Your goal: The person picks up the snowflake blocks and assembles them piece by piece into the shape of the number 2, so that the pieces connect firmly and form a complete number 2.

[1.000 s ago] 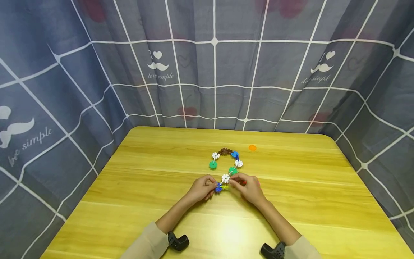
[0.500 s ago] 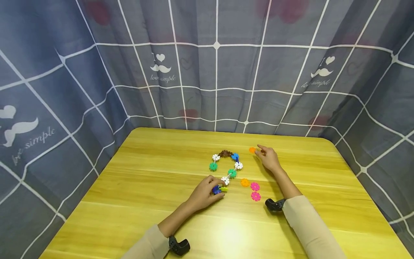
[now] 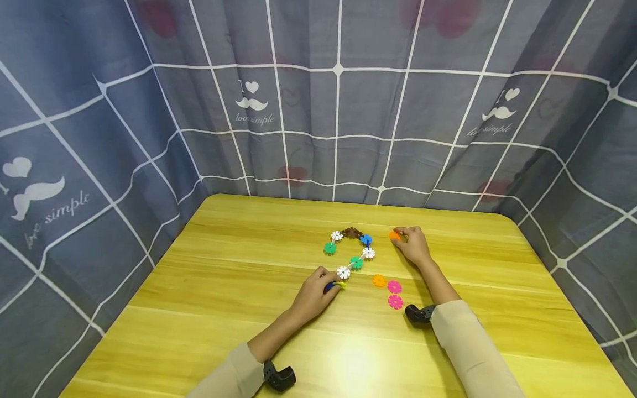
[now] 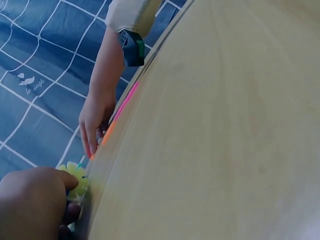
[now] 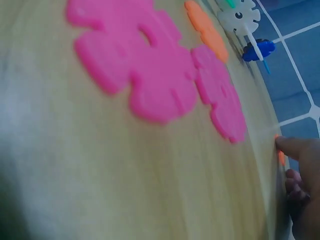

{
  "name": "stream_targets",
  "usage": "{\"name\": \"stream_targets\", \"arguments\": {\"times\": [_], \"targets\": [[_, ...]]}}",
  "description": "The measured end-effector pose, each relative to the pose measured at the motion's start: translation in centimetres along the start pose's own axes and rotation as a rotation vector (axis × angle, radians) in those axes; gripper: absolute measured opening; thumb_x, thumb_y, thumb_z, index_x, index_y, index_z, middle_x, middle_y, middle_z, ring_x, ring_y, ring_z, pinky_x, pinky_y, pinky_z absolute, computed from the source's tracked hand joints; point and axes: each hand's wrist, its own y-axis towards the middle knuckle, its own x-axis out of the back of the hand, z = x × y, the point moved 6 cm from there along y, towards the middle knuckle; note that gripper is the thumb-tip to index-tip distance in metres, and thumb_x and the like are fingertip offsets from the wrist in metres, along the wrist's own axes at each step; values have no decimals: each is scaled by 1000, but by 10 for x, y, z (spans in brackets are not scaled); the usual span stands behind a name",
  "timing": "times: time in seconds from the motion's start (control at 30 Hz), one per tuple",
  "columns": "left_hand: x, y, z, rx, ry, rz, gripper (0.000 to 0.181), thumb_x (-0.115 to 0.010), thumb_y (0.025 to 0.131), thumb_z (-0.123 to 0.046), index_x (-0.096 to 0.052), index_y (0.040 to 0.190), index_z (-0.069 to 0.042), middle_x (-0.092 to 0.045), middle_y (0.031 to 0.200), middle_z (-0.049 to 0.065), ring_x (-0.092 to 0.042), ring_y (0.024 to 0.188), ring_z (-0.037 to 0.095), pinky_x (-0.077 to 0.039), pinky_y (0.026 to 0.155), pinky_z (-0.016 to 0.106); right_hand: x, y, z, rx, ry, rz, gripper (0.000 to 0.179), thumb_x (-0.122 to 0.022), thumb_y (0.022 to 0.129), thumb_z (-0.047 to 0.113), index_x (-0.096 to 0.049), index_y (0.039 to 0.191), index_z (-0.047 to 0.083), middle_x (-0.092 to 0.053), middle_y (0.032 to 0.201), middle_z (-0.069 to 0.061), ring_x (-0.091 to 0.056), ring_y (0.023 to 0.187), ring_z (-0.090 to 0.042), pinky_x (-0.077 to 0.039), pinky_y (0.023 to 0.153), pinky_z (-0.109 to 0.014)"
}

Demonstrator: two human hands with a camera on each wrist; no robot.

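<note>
A curved chain of interlocking snowflake discs, with white, green, brown and blue pieces, lies on the table; one white disc (image 3: 343, 272) is by my left hand (image 3: 313, 293). That hand holds the chain's near end, a dark blue disc (image 3: 330, 286) and a yellow disc (image 4: 75, 179), the thumb against the yellow one in the left wrist view. Farther back, to the right of the chain, my right hand (image 3: 413, 245) pinches a loose orange disc (image 3: 395, 235) at the tabletop. In the right wrist view a fingertip (image 5: 282, 142) rests at the orange disc's edge.
Another orange disc (image 3: 379, 281) and two pink discs, one nearer (image 3: 395, 302) and one farther (image 3: 395, 287), lie flat between the forearms. The wooden table (image 3: 224, 249) ends at a grey-blue checked curtain (image 3: 308, 149). Each wrist wears a black camera.
My right hand has left the chain and reached back right to the far orange disc, uncovering the nearer orange and pink discs. My left hand has stayed at the chain's blue end.
</note>
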Motion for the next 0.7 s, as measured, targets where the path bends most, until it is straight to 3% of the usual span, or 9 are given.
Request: {"name": "stream_targets", "arguments": {"times": [0.27, 0.33, 0.43, 0.57, 0.7], "targets": [[-2, 3, -2, 27, 86, -41, 12, -64, 88, -20, -69, 97, -13, -56, 87, 1, -53, 66, 8, -42, 53, 16, 2, -6, 3, -28, 88, 26, 28, -72, 81, 9, -58, 103, -2, -59, 87, -16, -54, 77, -25, -44, 68, -33], [-2, 3, -1, 31, 101, -46, 12, -63, 89, -22, -69, 96, -14, -55, 86, 0, -52, 64, 7, -41, 52, 15, 2, -15, 13, -11, 153, 6, 25, -70, 81, 7, -59, 102, 0, -62, 83, -13, -56, 70, -23, -46, 62, -29], [-1, 3, 1, 30, 95, -54, 11, -61, 90, -23, -68, 94, -15, -55, 84, 0, -50, 63, 6, -40, 51, 15, -2, -37, 37, 27, 338, 12, 19, -67, 84, 4, -62, 102, -2, -65, 82, -15, -62, 66, -26, -52, 57, -28], [1, 3, 2, 18, 64, -83, 11, -61, 90, -22, -68, 93, -14, -56, 83, 0, -49, 62, 6, -40, 51, 15, -16, -72, 74, 53, 566, 120, 17, -64, 86, 5, -62, 100, -6, -67, 84, -19, -66, 69, -33, -54, 59, -35], [2, 3, 1, 16, 56, -123, 9, -63, 89, -20, -68, 93, -13, -58, 82, 1, -52, 62, 8, -42, 51, 17, -35, -96, 92, 4, 673, 244, 22, -63, 88, 8, -58, 103, -7, -67, 79, -21, -66, 68, -34, -54, 60, -38]]}}
